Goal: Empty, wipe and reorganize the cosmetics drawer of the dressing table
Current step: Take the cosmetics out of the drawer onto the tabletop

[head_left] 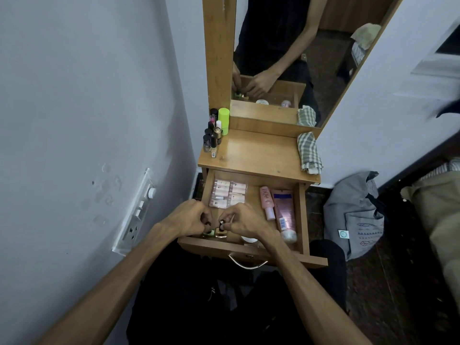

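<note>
In the head view, a wooden worktop point(258, 153) is set against pale walls, a checked cloth point(309, 153) at its three o'clock. In the open drawer point(305, 215) at six o'clock, small bottles point(220, 231) are pinched by the left hand point(189, 217) and right hand point(245, 220). Tube labels cannot be read.

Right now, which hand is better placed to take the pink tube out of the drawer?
The right hand: it is beside the pink tube, while the left hand is at the drawer's far side.
</note>
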A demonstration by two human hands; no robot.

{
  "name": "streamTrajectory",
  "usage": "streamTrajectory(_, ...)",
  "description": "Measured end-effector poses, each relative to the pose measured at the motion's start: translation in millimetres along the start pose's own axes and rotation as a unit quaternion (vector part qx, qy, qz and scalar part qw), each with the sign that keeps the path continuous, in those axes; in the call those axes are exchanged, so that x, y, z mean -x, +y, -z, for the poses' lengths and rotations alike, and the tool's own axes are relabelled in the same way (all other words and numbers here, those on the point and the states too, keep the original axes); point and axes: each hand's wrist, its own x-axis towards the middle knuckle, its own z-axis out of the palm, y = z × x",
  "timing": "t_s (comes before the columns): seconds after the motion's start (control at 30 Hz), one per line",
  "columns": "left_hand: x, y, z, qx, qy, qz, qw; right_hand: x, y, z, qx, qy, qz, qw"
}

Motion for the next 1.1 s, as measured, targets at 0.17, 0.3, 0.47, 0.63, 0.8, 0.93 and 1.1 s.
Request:
streamTrajectory(0.17,1,-5,10,0.059,0.067,-0.021,0.996,-2,3,15,-0.02,0.063,-0.014,0.998)
streamTrajectory(0.3,0,-5,29,0.116,0.149,-0.033,0.981,-4,-5,37,-0.036,0.123,0.008,0.992)
streamTrajectory(0.47,-7,-12,60,0.181,0.234,-0.011,0.955,-12,-22,67,-0.079,0.184,0.051,0.978)
streamTrajectory(0.63,-20,-13,91,0.183,0.302,-0.023,0.935,-32,-38,88,-0.091,0.264,0.055,0.959)
streamTrajectory(0.8,-42,-11,118,0.143,0.293,-0.037,0.944,-57,-47,98,-0.059,0.338,0.03,0.939)
streamTrajectory(0.93,-60,-8,127,0.117,0.275,-0.032,0.954,-74,-50,99,-0.041,0.357,0.008,0.933)
streamTrajectory(1.1,-74,-11,126,0.113,0.263,-0.025,0.958,-91,-50,93,-0.037,0.363,-0.009,0.931)
